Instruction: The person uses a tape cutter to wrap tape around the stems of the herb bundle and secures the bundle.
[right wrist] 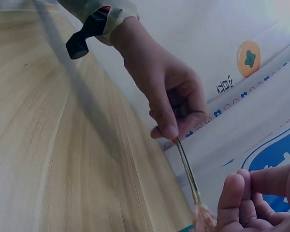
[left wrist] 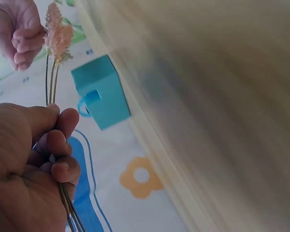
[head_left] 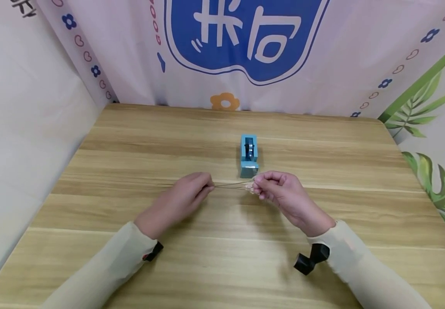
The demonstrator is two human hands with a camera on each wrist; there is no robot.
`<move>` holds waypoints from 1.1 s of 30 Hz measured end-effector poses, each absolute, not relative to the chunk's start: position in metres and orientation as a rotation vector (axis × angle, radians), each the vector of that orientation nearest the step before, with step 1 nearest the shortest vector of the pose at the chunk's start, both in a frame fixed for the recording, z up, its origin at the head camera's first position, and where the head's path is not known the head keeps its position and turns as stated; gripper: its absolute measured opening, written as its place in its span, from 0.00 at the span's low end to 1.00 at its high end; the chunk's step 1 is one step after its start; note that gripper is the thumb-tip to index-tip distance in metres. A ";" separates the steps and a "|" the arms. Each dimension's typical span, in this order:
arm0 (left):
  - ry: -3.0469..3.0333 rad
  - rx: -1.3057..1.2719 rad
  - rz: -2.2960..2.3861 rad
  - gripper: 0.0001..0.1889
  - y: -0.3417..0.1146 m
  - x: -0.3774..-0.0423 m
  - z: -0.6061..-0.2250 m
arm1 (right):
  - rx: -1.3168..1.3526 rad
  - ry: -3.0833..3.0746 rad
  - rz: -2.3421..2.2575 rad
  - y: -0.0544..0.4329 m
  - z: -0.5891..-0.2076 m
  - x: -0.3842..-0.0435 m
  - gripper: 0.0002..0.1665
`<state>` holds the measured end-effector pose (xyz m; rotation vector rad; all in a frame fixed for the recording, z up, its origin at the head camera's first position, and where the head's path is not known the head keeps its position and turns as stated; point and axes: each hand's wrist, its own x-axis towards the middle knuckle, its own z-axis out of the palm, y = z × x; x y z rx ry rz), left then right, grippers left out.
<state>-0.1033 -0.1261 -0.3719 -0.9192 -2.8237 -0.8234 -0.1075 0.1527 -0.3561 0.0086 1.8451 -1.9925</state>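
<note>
My left hand (head_left: 181,199) grips a few thin dried flower stems (left wrist: 51,87), and their lower ends trail out to the left. At the other end are fluffy pale-pink flower heads (left wrist: 58,34). Thumb and fingertips of my right hand (head_left: 282,195) pinch at these heads; the exact contact is partly hidden. In the right wrist view the heads (right wrist: 204,218) lie right beside the curled right fingers (right wrist: 230,198). Just beyond the right fingertips stands a turquoise tape dispenser (head_left: 248,169), a roll inside it.
The wood-grain table (head_left: 214,262) spreads beneath both hands. A printed cloth (head_left: 137,73) with a blue emblem hangs along the far edge, with a white sheet (head_left: 25,116) on the left and a leaf-patterned one (head_left: 443,141) on the right. Black devices (head_left: 311,259) are strapped to the wrists.
</note>
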 end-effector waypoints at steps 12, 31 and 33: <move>-2.867 -0.957 -0.833 0.08 -0.083 -0.122 -0.373 | -0.015 1.872 -1.971 0.146 -0.363 -0.105 0.08; -2.753 -0.968 -0.971 0.07 -0.051 -0.128 -0.376 | 0.096 1.850 -2.035 0.149 -0.380 -0.096 0.13; -2.736 -0.973 -0.977 0.06 -0.051 -0.128 -0.377 | 0.091 1.844 -2.049 0.149 -0.382 -0.096 0.12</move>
